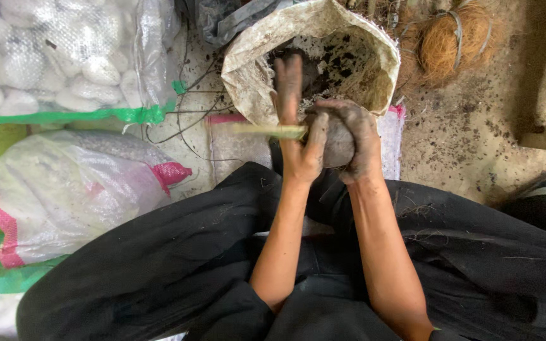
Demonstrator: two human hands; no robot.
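Head view: left hand (298, 136) flat, fingers straight; right hand (349, 136) fingers clasped round dark soil ball (336, 142).

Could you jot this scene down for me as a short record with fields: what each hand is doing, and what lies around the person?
Left hand: fingers straight and soiled, palm pressed to a dark ball of soil; a pale green strip sticks out beside it
Right hand: curled over the ball
In front: open sack of dark soil
Upper left: clear bag of white stones
Left: white sack with pink trim
Upper right: bundle of brown fibre
Lap: black cloth
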